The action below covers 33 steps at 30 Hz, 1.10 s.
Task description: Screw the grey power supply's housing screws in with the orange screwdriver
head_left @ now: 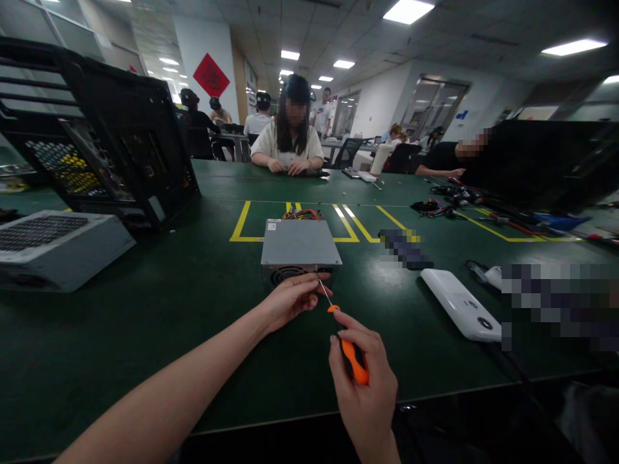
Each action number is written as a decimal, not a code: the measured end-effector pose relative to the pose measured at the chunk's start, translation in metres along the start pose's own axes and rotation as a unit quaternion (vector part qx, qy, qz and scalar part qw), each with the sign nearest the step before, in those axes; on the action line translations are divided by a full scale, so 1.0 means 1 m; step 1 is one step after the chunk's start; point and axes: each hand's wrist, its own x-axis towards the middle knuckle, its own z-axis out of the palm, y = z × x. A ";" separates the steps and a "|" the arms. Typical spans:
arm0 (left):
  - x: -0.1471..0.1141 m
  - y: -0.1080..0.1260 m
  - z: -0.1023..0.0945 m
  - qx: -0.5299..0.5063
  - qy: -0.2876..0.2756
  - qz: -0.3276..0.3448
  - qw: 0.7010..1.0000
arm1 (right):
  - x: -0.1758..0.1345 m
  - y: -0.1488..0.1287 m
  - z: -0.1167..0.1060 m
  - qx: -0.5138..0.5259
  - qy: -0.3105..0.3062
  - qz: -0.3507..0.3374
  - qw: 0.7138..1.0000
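Observation:
A grey metal computer power supply point(300, 243) lies on the green table, its fan grille facing me and a bundle of coloured cables behind it. My left hand point(293, 298) is at that front face, fingers stretched to the right and slightly apart, with no held object showing. Whether its fingertips touch the casing is hard to tell. Wrapped in my right hand point(365, 370) is an orange and black screwdriver point(355, 361). Its thin shaft points up and left, the tip ending at my left fingers before the power supply. The exact contact point of the tip is hidden.
On the left stand a black computer case point(140, 154) and another power supply point(97, 248). A white device point(459, 303) lies to the right, near pixelated items. Cables point(454, 200) lie farther back. Across the table sits a person point(285, 142); yellow tape point(236, 222) marks the tabletop.

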 end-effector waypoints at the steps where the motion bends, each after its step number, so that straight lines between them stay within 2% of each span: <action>1: 0.000 0.000 0.000 0.000 0.002 -0.002 1.000 | 0.000 0.000 0.000 0.001 -0.001 0.003 1.000; 6: 0.001 -0.003 -0.002 0.002 -0.004 0.004 1.000 | 0.000 0.001 -0.001 0.007 -0.026 -0.004 1.000; 11: 0.002 -0.003 -0.002 0.008 -0.005 0.005 1.000 | 0.000 0.001 -0.002 -0.008 -0.008 -0.014 1.000; 18: 0.002 -0.002 -0.002 0.019 -0.006 0.005 1.000 | 0.001 0.000 -0.003 -0.009 -0.016 -0.020 1.000; 20: 0.001 -0.003 0.000 0.050 -0.002 0.012 0.999 | 0.001 0.000 -0.003 -0.012 -0.015 -0.012 1.000; 22: -0.003 -0.003 0.002 0.148 0.009 0.039 0.988 | 0.001 0.000 -0.003 -0.008 -0.014 0.007 1.000; 23: -0.006 -0.002 0.004 0.228 0.019 0.070 0.971 | 0.002 0.000 -0.003 -0.002 -0.013 0.019 1.000; 24: -0.010 -0.001 0.006 0.320 0.030 0.114 0.940 | 0.002 0.001 -0.003 0.003 -0.009 0.029 1.000; 25: -0.015 0.000 0.007 0.416 0.044 0.173 0.892 | 0.002 0.002 -0.003 0.007 -0.005 0.035 0.999; 28: -0.027 0.008 0.009 0.608 0.082 0.359 0.703 | 0.002 0.004 -0.004 -0.006 -0.003 0.016 1.000; 30: -0.030 0.015 0.008 0.663 0.134 0.427 0.600 | 0.004 0.006 -0.006 -0.036 -0.021 -0.013 0.999; 31: -0.030 0.018 0.007 0.680 0.159 0.440 0.565 | 0.005 0.006 -0.007 -0.048 -0.031 -0.024 0.998; 33: -0.028 0.022 0.004 0.702 0.189 0.437 0.529 | 0.007 0.006 -0.009 -0.061 -0.047 -0.032 0.997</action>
